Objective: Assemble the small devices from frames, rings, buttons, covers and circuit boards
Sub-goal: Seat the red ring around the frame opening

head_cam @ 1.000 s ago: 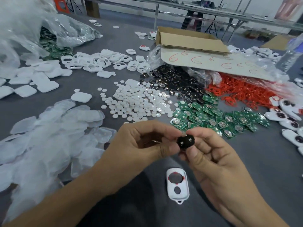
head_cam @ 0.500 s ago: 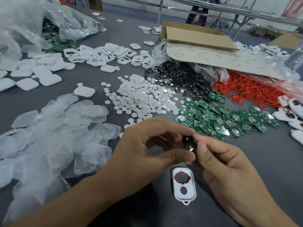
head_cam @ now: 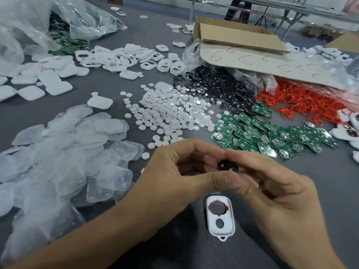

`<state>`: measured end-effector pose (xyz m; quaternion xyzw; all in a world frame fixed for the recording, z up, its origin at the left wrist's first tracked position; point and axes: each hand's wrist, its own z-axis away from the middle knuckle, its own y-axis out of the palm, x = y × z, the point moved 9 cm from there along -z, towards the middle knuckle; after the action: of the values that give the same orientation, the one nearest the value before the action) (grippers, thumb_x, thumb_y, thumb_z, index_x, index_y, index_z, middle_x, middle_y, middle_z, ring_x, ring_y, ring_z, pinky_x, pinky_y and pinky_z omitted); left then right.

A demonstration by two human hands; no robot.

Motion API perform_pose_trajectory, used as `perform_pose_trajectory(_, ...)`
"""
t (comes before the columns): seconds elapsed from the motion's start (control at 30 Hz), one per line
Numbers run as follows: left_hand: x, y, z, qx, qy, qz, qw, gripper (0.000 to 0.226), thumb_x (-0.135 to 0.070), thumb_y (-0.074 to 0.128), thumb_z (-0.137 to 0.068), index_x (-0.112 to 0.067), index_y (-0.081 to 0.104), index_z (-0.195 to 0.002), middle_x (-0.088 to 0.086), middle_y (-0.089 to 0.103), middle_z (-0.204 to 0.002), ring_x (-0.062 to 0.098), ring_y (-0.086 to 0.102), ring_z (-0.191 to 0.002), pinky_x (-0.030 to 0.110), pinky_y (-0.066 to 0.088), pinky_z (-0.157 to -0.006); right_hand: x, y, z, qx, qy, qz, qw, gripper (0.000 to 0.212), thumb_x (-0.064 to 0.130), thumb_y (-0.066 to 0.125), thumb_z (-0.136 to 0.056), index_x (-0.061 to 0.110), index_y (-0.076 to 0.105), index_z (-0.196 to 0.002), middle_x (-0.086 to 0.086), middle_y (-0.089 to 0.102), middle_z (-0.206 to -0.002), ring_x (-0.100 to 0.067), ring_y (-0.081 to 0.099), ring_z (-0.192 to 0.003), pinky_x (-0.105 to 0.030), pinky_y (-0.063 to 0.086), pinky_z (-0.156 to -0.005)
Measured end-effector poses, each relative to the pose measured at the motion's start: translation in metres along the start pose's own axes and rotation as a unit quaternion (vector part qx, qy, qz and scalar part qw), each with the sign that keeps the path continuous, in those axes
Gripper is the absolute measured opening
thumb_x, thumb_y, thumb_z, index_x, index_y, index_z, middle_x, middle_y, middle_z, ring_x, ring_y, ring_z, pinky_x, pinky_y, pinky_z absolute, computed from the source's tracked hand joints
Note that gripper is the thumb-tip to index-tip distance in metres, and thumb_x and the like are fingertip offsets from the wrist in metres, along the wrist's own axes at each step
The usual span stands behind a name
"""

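Note:
A small round black button (head_cam: 227, 165) is pinched between both hands above the grey table. My left hand (head_cam: 180, 171) holds it with thumb and curled fingers from the left. My right hand (head_cam: 272, 183) pinches it from the right. Just below, a white frame (head_cam: 220, 218) lies flat on the table with a red ring in its upper hole and a smaller oval hole beneath.
Piles cover the table: clear covers (head_cam: 64, 152) at left, white round buttons (head_cam: 171, 113), black buttons (head_cam: 219, 88), green circuit boards (head_cam: 272, 133), red rings (head_cam: 303, 100), white frames (head_cam: 128, 57). A cardboard box (head_cam: 237, 37) lies behind. Finished devices (head_cam: 349, 131) lie at the right edge.
The black button has turned between my fingertips, its face now towards me. The view has shifted slightly. The white frame has stayed in place.

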<state>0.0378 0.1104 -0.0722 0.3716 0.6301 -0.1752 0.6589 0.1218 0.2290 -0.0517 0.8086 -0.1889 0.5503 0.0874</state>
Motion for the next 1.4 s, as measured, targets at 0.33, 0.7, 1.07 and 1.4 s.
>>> perform_pose_trajectory(0.33, -0.006, -0.001, -0.001, 0.004, 0.03, -0.045, 0.999, 0.039, -0.004, 0.094, -0.063, -0.024, 0.067, -0.082, 0.004, 0.067, -0.082, 0.019, 0.065, -0.079, 0.03, 0.057, -0.078, -0.014, 0.016, 0.007, 0.04, 0.094, -0.093, 0.99, 0.041, 0.038, 0.076, -0.087, 0.016, 0.07, -0.122, -0.014, 0.074, -0.115, -0.028, 0.071, -0.11, -0.027, 0.054, -0.092)
perform_pose_trajectory(0.7, 0.035, 0.004, -0.009, 0.087, -0.046, -0.382, 0.919, 0.032, -0.064, 0.053, -0.056, -0.06, 0.052, -0.088, -0.012, 0.07, -0.098, 0.007, 0.054, -0.091, 0.049, 0.051, -0.094, -0.003, -0.006, 0.001, 0.033, 0.078, 0.042, 0.995, 0.029, 0.031, 0.061, -0.091, 0.016, 0.078, -0.111, -0.01, 0.072, -0.093, -0.019, 0.069, -0.078, -0.023, 0.054, -0.075)
perform_pose_trajectory(1.07, 0.01, 0.008, 0.012, 0.152, 0.012, -0.417, 0.896, 0.079, -0.049, 0.097, -0.057, -0.043, 0.035, -0.106, -0.022, 0.066, -0.105, -0.007, 0.053, -0.109, 0.004, 0.037, -0.083, 0.019, 0.012, 0.021, 0.144, -0.11, 0.392, 0.902, 0.01, 0.024, 0.075, -0.082, 0.024, 0.079, -0.091, 0.015, 0.071, -0.102, -0.002, 0.068, -0.094, -0.018, 0.052, -0.08)
perform_pose_trajectory(1.4, 0.011, 0.006, 0.008, 0.155, 0.021, -0.422, 0.893, 0.054, -0.032, 0.091, -0.071, -0.039, 0.069, -0.12, -0.015, 0.059, -0.104, 0.003, 0.062, -0.093, 0.013, 0.048, -0.078, -0.005, -0.014, 0.019, 0.046, 0.04, 0.163, 0.985, 0.014, 0.014, 0.076, -0.072, 0.023, 0.08, -0.082, 0.003, 0.074, -0.096, -0.012, 0.067, -0.077, -0.015, 0.051, -0.074)
